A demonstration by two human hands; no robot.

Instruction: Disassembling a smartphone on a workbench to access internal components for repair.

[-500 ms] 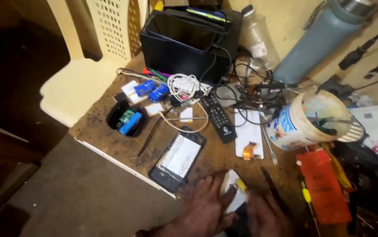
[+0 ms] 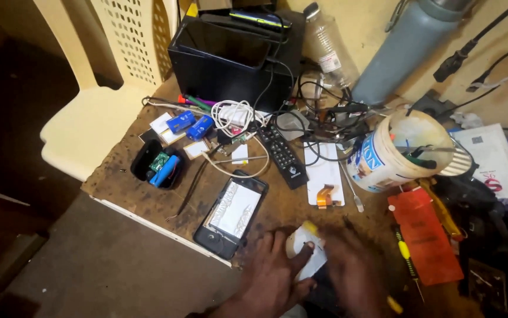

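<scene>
2 hands: left hand (image 2: pixel 271 277) pinches flat white panel (image 2: pixel 307 250); right hand (image 2: pixel 354 274) blurred, grip unclear, over rough wooden bench (image 2: pixel 124 182).

Cluttered corner workbench under dim light
A worn brown wooden bench (image 2: pixel 130 188) is sitting against a pale yellowish wall (image 2: pixel 378 23), with a cream perforated plastic chair (image 2: pixel 98 112) standing just beside its left edge; a grey floor (image 2: pixel 101 265) is showing below, and the far left is lying in deep shadow
</scene>
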